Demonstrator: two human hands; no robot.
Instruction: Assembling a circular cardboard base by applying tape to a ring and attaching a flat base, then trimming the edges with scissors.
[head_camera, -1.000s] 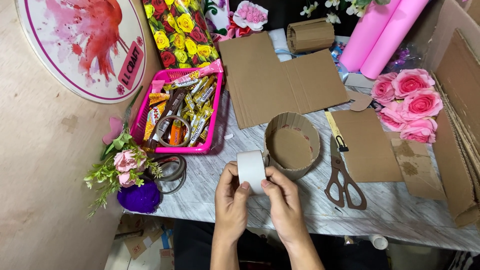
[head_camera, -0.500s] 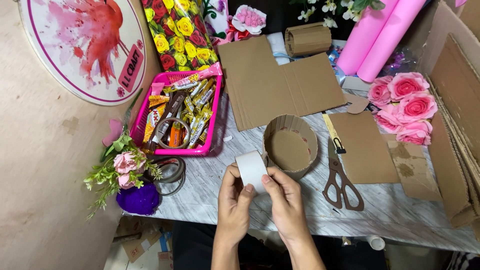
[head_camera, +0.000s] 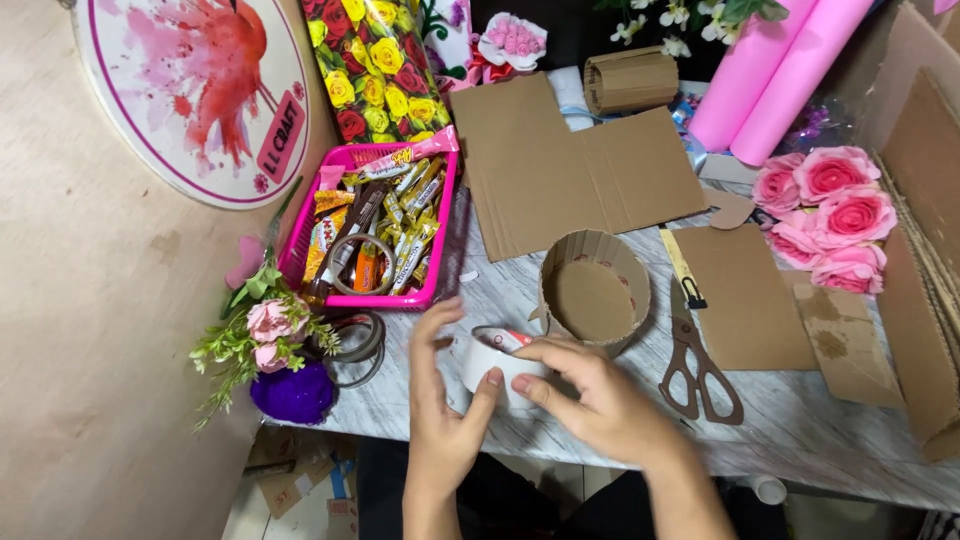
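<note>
A white roll of tape (head_camera: 488, 362) lies between both hands near the table's front edge. My left hand (head_camera: 442, 408) cups its left side, thumb on the face of the roll. My right hand (head_camera: 598, 398) grips the right side with thumb and fingers. Just behind the roll stands a round open cardboard ring box (head_camera: 594, 290), upright on the marble-patterned table (head_camera: 800, 430).
Brown-handled scissors (head_camera: 698, 365) and a small cutter (head_camera: 684, 272) lie right of the ring box. A pink basket (head_camera: 378, 240) of wrapped sweets sits at the left, tape rings (head_camera: 352, 345) and a small flower bouquet (head_camera: 272, 340) beside it. Flat cardboard sheets (head_camera: 570, 170), pink paper rolls (head_camera: 775, 85) and pink roses (head_camera: 826, 210) lie behind.
Both hands have stayed on the white tape roll, turning it; the roll now sits lower and more tilted, with the left fingers spread wider.
</note>
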